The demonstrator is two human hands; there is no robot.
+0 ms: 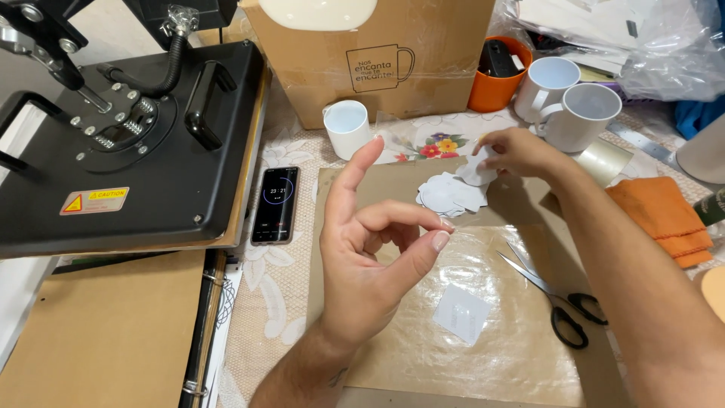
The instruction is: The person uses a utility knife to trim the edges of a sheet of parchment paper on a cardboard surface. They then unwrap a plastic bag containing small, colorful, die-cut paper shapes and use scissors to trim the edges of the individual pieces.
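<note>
my right hand (pixel 507 153) reaches to the far side of the brown paper sheet (pixel 521 355) and its grip pinches a white paper cutout (pixel 477 172), lifting it off the small stack of white cutouts (pixel 449 195) just beneath. my left hand (pixel 370 257) hovers above the sheet's middle, thumb and middle finger touching, index raised; i judge that grip holds nothing, though something tiny could hide there.

risk, as i judge it: the cutouts overlap loosely, so the pinch could drag a second one along or scatter the stack. the square white piece (pixel 462 312) lies on clear film (pixel 483 264) near the sheet's front; a sleeve or wrist passing low could shift it. the scissors (pixel 557 298) lie open just right of it, blades toward the stack. the white mugs (pixel 578 113) stand close behind my right hand, easy to knock.

at the counter's far edge stands a brown cardboard box (pixel 377 83) with a dark outlined mug drawing on its face. the black heat press (pixel 128 143) at the left edge carries a small yellow and white rectangular warning label (pixel 94 200) with a red triangle. a phone (pixel 275 205) with a lit circular dial lies beside it.
</note>
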